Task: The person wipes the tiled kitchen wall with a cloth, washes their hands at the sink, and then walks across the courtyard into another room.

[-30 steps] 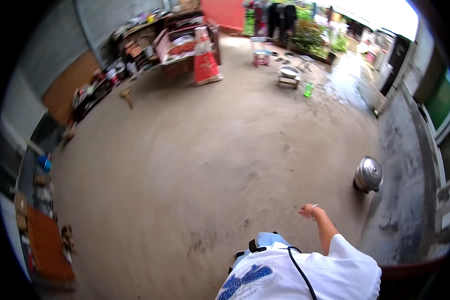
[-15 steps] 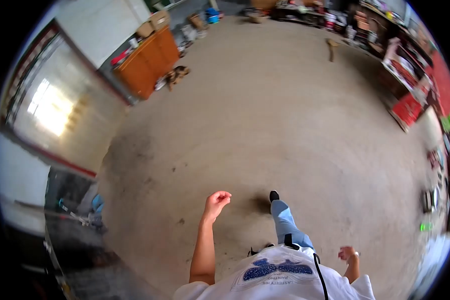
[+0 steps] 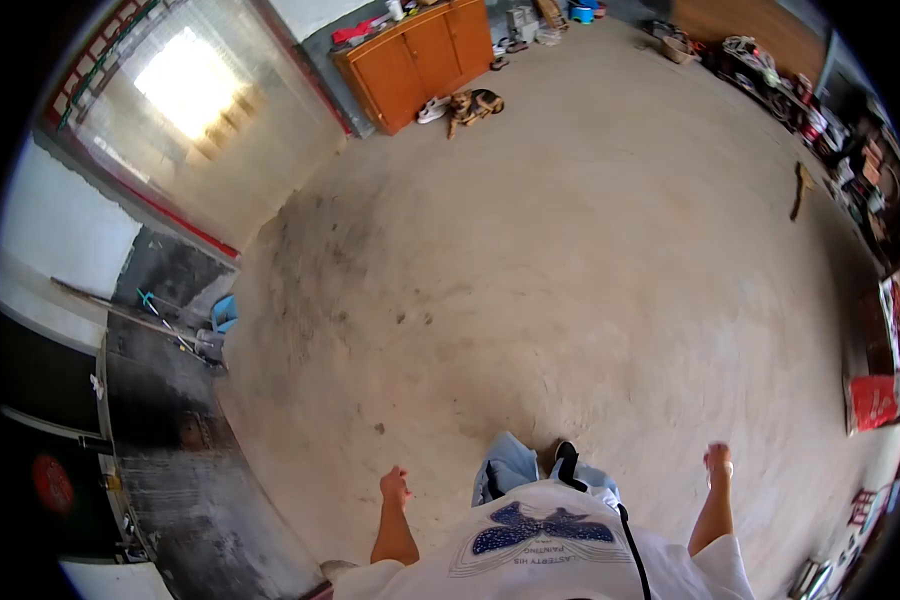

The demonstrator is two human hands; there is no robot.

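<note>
Low in the view, my left hand (image 3: 395,486) hangs away from my body over the bare concrete floor (image 3: 550,270). Its fingers are loosely bent and apart, with nothing in them. On the other side of the white printed shirt (image 3: 545,535), my right hand (image 3: 718,460) is also over the floor, a bracelet at its wrist. Its fingers look loosely curled and hold nothing visible. Neither hand touches an object. Blue trousers and a dark shoe (image 3: 565,455) show below the shirt.
A dog (image 3: 475,106) lies by an orange-brown cabinet (image 3: 415,60). A bright glazed door (image 3: 200,110) is at upper left. A blue dustpan (image 3: 224,313) and poles lie along the left wall. Clutter (image 3: 770,85), a wooden-handled tool (image 3: 798,190) and a red sack (image 3: 873,402) line the right.
The view has swung left across the yard; the cabinet and dog are now nearer and more central. My left hand, unseen at first, has come into view and dropped lower.
</note>
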